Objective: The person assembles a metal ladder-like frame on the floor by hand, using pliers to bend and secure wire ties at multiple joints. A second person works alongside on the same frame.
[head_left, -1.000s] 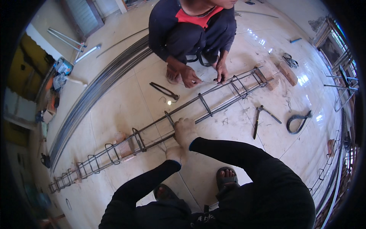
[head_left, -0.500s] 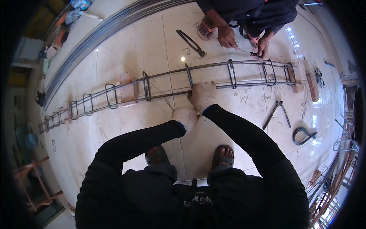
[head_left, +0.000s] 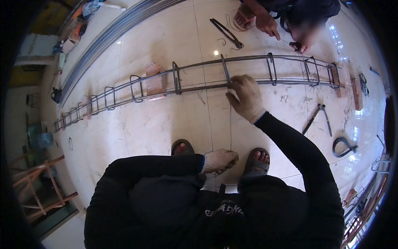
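A long rebar cage (head_left: 195, 79) with several square stirrups lies across the tiled floor, propped on bricks. My right hand (head_left: 244, 96), in a beige glove, pinches a thin tie wire (head_left: 230, 124) at the cage's near bar by a stirrup. That wire runs straight down to my left hand (head_left: 219, 160), also gloved, which is closed around its lower end near my sandalled feet. A second person crouches at the far side, one hand (head_left: 267, 25) close to the cage.
Pincers (head_left: 227, 33) lie beyond the cage, another pair (head_left: 317, 118) and a dark curved tool (head_left: 343, 146) to my right. A brick (head_left: 155, 81) props the cage. Long steel bars (head_left: 112, 35) run along the upper left; wooden trestles (head_left: 39, 182) stand at the left.
My left hand has left the cage and come back toward my feet, drawing a length of wire taut. My right hand stays at the cage bar. The view has tilted further down.
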Action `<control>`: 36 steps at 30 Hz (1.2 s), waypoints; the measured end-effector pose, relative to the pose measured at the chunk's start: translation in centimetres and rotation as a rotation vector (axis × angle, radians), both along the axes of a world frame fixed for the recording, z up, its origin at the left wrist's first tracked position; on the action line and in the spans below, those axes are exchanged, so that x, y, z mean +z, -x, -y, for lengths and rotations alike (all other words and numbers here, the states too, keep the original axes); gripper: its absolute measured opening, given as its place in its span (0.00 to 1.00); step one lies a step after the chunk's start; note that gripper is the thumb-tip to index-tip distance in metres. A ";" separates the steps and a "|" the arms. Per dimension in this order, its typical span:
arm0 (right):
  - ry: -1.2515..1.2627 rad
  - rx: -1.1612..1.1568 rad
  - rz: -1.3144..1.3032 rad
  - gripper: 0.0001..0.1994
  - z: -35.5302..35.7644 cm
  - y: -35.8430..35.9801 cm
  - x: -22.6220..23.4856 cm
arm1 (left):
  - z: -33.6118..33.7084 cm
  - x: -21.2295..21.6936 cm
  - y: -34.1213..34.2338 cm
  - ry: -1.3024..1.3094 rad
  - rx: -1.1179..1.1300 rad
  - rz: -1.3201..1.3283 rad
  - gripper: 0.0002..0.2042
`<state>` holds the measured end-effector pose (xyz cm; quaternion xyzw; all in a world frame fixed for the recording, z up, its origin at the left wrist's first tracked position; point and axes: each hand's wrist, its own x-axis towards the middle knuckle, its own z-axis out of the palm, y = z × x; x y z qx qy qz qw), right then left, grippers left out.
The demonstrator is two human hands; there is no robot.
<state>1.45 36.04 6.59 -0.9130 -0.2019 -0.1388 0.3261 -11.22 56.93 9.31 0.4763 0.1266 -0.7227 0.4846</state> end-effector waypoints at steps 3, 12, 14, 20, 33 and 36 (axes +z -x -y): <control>-0.278 0.315 0.032 0.08 -0.1 2.9 0.6 | -0.4 3.2 -1.4 0.104 -0.189 0.339 0.12; -0.068 0.309 -0.264 0.19 -2.7 3.5 -0.9 | -8.0 3.7 -0.7 0.206 -0.347 0.948 0.19; -0.097 0.275 -0.273 0.20 -2.8 3.6 -1.0 | -11.4 4.8 -0.8 0.175 -0.442 1.081 0.21; 0.025 0.335 -0.383 0.24 -2.6 3.2 -0.3 | -29.9 4.0 9.2 -0.491 -0.440 0.366 0.32; 0.203 0.346 -0.306 0.23 -3.3 4.0 1.5 | -11.9 2.0 -11.4 -0.377 -0.085 1.074 0.25; 0.164 0.294 -0.305 0.22 -3.5 4.3 2.1 | -2.6 -0.3 -16.0 -0.243 0.280 0.513 0.24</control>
